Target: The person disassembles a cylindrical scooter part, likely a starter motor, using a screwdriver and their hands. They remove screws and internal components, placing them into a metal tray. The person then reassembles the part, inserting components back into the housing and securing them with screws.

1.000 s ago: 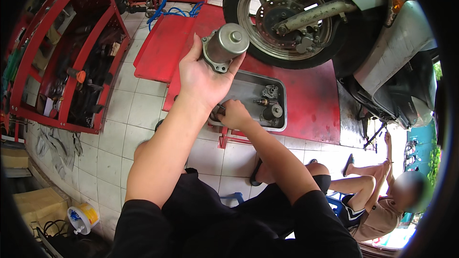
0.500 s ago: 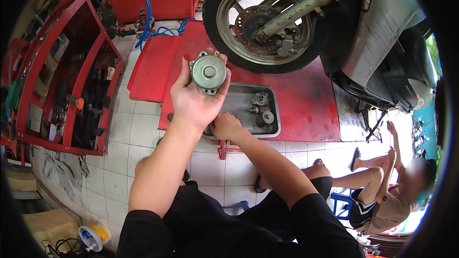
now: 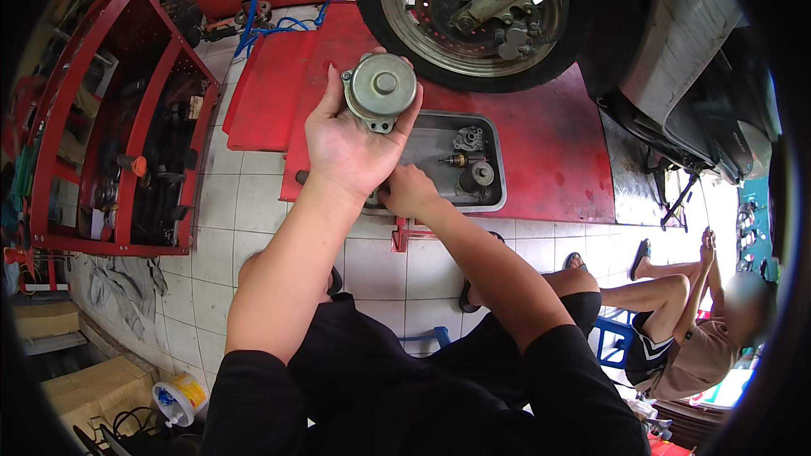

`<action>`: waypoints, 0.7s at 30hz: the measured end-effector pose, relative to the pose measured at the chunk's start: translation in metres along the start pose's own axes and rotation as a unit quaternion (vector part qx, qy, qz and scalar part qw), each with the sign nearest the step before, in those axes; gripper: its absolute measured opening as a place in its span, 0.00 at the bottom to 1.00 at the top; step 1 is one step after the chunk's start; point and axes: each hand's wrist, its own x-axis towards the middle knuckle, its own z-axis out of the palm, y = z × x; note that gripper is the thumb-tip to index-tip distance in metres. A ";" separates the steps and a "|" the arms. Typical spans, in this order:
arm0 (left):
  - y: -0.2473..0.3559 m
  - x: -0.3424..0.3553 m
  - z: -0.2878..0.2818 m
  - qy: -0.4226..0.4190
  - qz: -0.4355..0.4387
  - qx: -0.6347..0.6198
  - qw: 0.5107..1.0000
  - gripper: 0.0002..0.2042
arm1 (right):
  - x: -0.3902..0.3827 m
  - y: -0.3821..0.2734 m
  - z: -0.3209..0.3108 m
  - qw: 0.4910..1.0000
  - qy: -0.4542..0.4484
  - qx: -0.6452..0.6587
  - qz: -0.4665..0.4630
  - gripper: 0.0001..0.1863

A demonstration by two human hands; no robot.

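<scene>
My left hand [image 3: 345,142] is palm up, its fingers curled round a round metal housing [image 3: 380,91] with a raised boss in the centre and small bolt lugs on its rim. This part is held above a grey metal tray [image 3: 502,187]. At the tray's near left corner, partly behind my left wrist, is my right hand [image 3: 412,191]; its fingers are bent inward, and what they grip is hidden. In the tray lie a small cast metal part [image 3: 469,139], a slim shaft-like part [image 3: 456,160] and a cylindrical metal part [image 3: 478,177].
The tray rests on a red platform [image 3: 557,152] below a motorcycle's front wheel [image 3: 372,29]. A red tool cart [image 3: 122,203] stands on the left. A blue hose [image 3: 252,0] runs behind it. To the right another person [image 3: 697,355] sits on a blue stool [image 3: 614,342].
The housing appears larger and higher in the view, still in my left hand. My right hand stays by the tray corner. The whole view has shifted, with the platform and wheel higher.
</scene>
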 end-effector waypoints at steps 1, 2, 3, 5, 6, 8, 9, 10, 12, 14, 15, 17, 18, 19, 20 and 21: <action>0.002 -0.001 -0.002 0.002 0.004 0.000 1.000 0.24 | -0.001 -0.001 -0.001 1.000 -0.004 0.000 0.005 0.15; 0.002 -0.001 -0.003 0.003 0.005 -0.002 1.000 0.24 | -0.003 0.000 -0.002 1.000 -0.002 -0.001 0.003 0.15; 0.002 -0.001 -0.003 0.003 0.007 -0.003 1.000 0.25 | -0.004 0.000 -0.002 1.000 0.000 -0.003 0.000 0.15; -0.001 0.001 -0.001 0.009 0.024 0.002 1.000 0.22 | -0.004 0.004 -0.001 1.000 0.009 -0.002 -0.007 0.15; -0.003 0.002 0.000 0.012 0.032 0.003 0.999 0.20 | -0.002 0.007 0.002 1.000 0.016 0.000 -0.011 0.16; -0.002 0.004 -0.003 0.022 0.025 -0.007 0.999 0.22 | 0.004 0.014 0.006 0.999 0.025 0.004 -0.024 0.16; -0.002 0.005 -0.004 0.027 0.022 -0.012 0.999 0.23 | 0.008 0.018 0.008 0.999 0.026 0.006 -0.032 0.16; -0.002 0.006 -0.005 0.034 0.022 -0.011 0.999 0.23 | 0.011 0.021 0.010 0.999 0.028 0.007 -0.040 0.16; -0.001 0.007 -0.005 0.049 0.024 -0.009 0.999 0.22 | 0.012 0.020 0.009 0.999 0.027 0.006 -0.043 0.16; 0.000 0.007 -0.006 0.047 0.025 -0.009 0.999 0.22 | 0.009 0.016 0.006 0.999 0.023 0.008 -0.040 0.16; 0.001 0.006 -0.006 0.046 0.027 -0.010 0.999 0.22 | 0.006 0.013 0.003 0.999 0.019 0.011 -0.036 0.17; 0.002 0.005 -0.006 0.042 0.023 -0.015 0.999 0.22 | 0.002 0.009 -0.002 0.999 0.021 0.023 -0.024 0.16; 0.002 0.004 -0.005 0.040 0.021 -0.018 0.999 0.22 | 0.000 0.008 -0.003 0.999 0.028 0.032 -0.016 0.16; 0.002 0.004 -0.005 0.042 0.025 -0.015 0.999 0.22 | -0.002 0.008 -0.005 0.999 0.034 0.040 -0.008 0.15; 0.002 0.004 -0.003 0.045 0.029 -0.013 0.998 0.22 | -0.004 0.007 -0.008 0.998 0.040 0.052 -0.012 0.15; 0.002 0.003 -0.002 0.048 0.034 -0.012 0.998 0.22 | -0.006 0.007 -0.012 0.997 0.046 0.064 -0.017 0.14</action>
